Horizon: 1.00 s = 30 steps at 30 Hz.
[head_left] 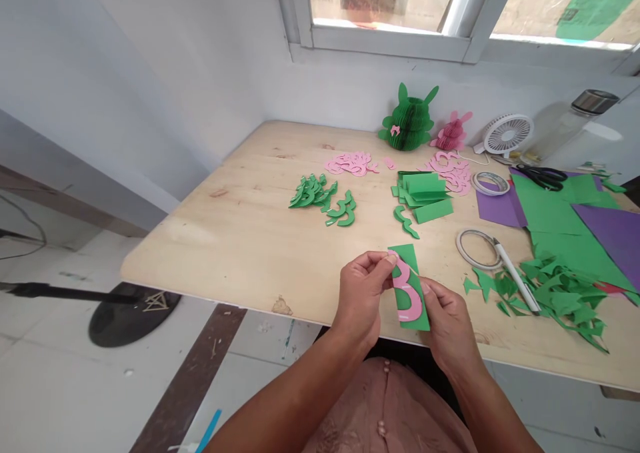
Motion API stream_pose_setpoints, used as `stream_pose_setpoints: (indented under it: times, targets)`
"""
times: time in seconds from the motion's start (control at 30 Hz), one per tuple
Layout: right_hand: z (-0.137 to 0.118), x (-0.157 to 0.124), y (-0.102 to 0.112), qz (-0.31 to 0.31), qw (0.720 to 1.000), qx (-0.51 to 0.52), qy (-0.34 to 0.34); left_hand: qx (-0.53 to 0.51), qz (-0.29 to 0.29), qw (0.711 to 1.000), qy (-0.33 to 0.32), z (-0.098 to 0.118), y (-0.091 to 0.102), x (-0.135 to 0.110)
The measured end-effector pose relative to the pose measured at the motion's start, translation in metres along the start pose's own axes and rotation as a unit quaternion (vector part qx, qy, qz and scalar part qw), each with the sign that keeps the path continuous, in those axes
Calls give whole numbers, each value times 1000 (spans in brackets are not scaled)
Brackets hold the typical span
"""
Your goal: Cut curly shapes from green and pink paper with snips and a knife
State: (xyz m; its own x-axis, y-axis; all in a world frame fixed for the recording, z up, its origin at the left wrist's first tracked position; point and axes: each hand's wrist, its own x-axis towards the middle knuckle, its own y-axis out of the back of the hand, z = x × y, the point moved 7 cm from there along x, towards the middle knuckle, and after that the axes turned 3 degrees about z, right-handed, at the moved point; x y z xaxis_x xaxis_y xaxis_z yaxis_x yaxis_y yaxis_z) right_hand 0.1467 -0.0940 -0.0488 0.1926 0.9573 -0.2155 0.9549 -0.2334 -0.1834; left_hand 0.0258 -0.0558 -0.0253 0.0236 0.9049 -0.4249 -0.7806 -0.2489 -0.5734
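Above the table's front edge, my left hand [364,291] pinches the upper end of a pink curvy paper cutout [413,302]. That cutout lies against a green paper rectangle [407,254], with its outer curve facing right and white strips on it. My right hand [449,316] grips the green rectangle by its right edge, thumb on top. Just beyond my hands lies a single green curvy cutout [406,222]. Behind it is a stack of folded green paper pieces [425,193]. To the left sit piled green cutouts [311,191] and a few more green cutouts [344,209].
Pink cutouts [350,163] lie farther back. Green [406,123] and pink paper rabbits [451,133] stand by the wall, beside a small fan [508,134] and bottle [575,126]. At right are tape rolls [461,247], a white pen [517,276], scissors [543,177] and green scraps [570,299].
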Motion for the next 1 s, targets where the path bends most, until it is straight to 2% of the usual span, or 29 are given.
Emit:
stream_pose_setpoints:
  times: [0.3,1.0]
  targets:
    - [6,4,3,-2,1000,7,7,7,29,999,-29,-1,0,-1]
    - [2,12,6,42,997,-48,37,39,66,995,-60,-3,-2,3]
